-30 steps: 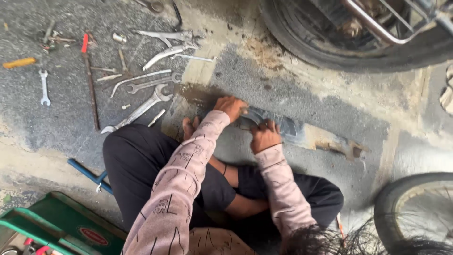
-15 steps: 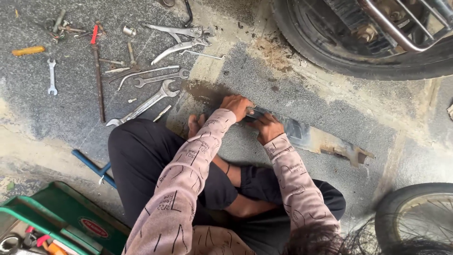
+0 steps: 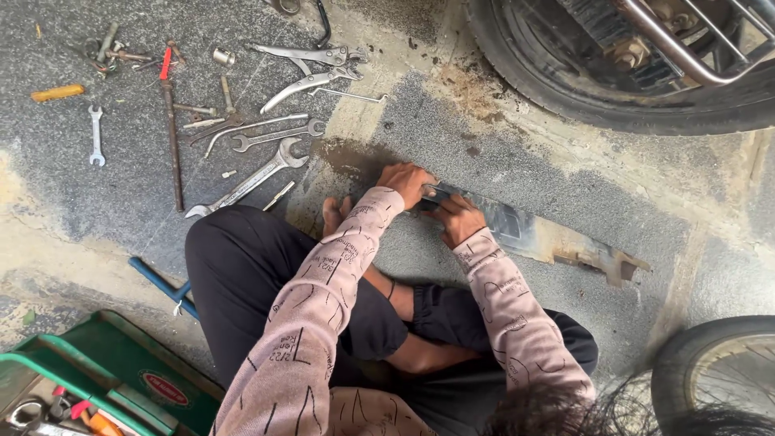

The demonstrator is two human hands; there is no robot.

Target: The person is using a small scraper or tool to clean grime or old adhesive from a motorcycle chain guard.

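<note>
I sit cross-legged on the rough ground in pink patterned sleeves and black trousers. A long, flat, rusty metal strip (image 3: 549,238) lies in front of me, running off to the right. My left hand (image 3: 406,182) grips its near left end from above. Just to the right, my right hand (image 3: 452,218) clamps down on the strip with curled fingers. Whether a small tool sits under either hand is hidden.
Several spanners, pliers (image 3: 311,81) and a red-handled screwdriver (image 3: 171,121) lie scattered at upper left. A green toolbox (image 3: 121,371) stands open at lower left and a blue bar (image 3: 161,282) by my knee. A motorbike tyre (image 3: 613,89) fills the upper right; another wheel (image 3: 718,363) sits lower right.
Both hands stay on the left end of the strip. The view has shifted slightly, so the tools and tyre sit a little differently in frame.
</note>
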